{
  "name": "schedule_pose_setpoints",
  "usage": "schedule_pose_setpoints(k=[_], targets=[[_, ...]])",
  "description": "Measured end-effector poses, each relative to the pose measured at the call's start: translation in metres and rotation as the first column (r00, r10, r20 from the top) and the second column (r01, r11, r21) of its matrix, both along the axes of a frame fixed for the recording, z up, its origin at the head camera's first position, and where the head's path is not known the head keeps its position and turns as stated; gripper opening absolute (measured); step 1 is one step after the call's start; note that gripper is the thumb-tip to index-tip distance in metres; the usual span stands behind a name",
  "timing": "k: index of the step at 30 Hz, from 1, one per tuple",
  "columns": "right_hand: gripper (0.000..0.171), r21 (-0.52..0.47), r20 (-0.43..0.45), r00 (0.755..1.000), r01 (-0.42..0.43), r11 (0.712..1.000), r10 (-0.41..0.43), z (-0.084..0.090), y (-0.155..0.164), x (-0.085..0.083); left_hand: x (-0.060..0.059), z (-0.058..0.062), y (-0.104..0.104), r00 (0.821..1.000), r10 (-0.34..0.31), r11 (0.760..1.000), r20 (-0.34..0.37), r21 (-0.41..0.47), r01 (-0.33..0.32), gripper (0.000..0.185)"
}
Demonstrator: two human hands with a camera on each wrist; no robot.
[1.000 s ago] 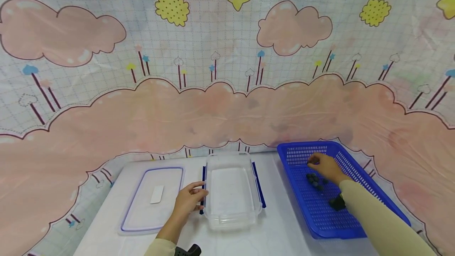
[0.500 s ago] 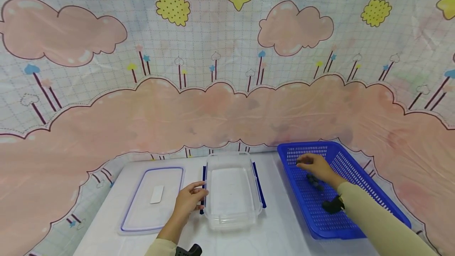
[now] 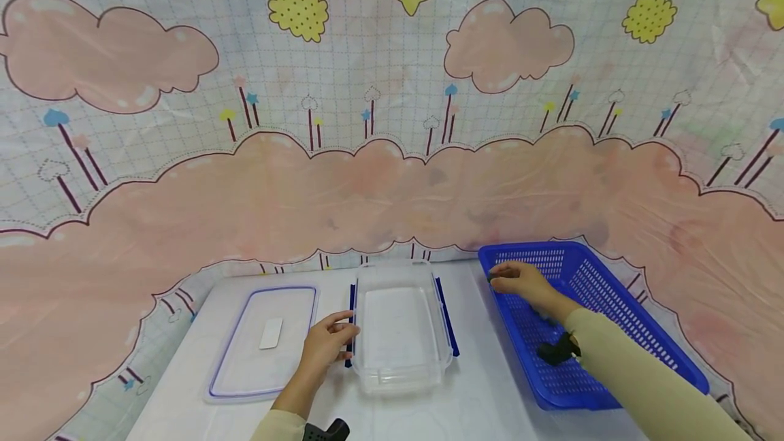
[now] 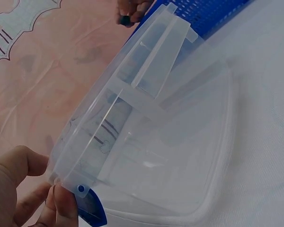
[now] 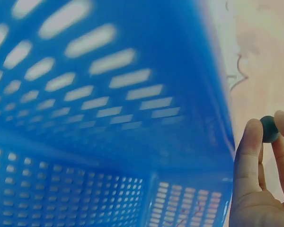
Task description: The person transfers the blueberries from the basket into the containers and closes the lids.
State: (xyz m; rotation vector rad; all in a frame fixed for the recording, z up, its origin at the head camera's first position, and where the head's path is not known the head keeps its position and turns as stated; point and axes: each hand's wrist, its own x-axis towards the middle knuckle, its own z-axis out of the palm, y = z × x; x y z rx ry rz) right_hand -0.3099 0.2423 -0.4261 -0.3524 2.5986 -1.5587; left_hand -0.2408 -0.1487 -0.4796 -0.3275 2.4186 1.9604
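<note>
A clear plastic storage box (image 3: 401,380) with blue side clips stands in the middle of the table. My left hand (image 3: 324,346) holds its left edge, thumb and fingertips at the rim in the left wrist view. At the right, my right hand (image 3: 523,283) is over the left rim of a blue perforated basket (image 3: 584,386). Thumb and fingertips pinch a small dark green ball (image 5: 270,129), which shows past the basket's wall in the right wrist view. More small dark pieces (image 3: 543,317) lie in the basket, mostly hidden under my right hand and wrist.
Left of the box a clear lid (image 3: 235,373) with a blue-purple seal lies flat, a white rectangle (image 3: 271,333) on it. A white cover lies over the table (image 3: 478,373). Behind stands a printed cloth backdrop (image 3: 367,196).
My right hand has moved left from above the middle of the basket to its left rim, carrying the dark green ball. The left hand and the box stay put.
</note>
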Motion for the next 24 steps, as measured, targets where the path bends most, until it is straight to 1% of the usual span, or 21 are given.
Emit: schedule_pose_setpoints(k=[8, 11, 18, 24], targets=[[0.032, -0.074, 0.019, 1.000, -0.012, 0.997, 0.013, 0.002, -0.027, -0.008, -0.001, 0.000, 0.000, 1.000, -0.002, 1.000, 0.002, -0.003, 0.002, 0.042], [0.032, -0.082, 0.029, 0.999, -0.029, 0.996, 0.032, 0.002, -0.037, -0.010, -0.002, 0.000, 0.000, 1.000, -0.002, 1.000, -0.001, -0.003, 0.002, 0.042], [0.032, -0.087, 0.039, 0.994, -0.100, 0.991, 0.103, 0.001, -0.059, -0.012, -0.002, 0.000, 0.001, 1.000, 0.004, 1.000, -0.005, -0.006, -0.004, 0.043], [0.031, -0.138, 0.044, 0.987, -0.150, 0.979, 0.157, -0.005, -0.083, -0.017, -0.001, 0.000, 0.001, 1.000, 0.009, 1.000, -0.003, -0.014, -0.009, 0.043]])
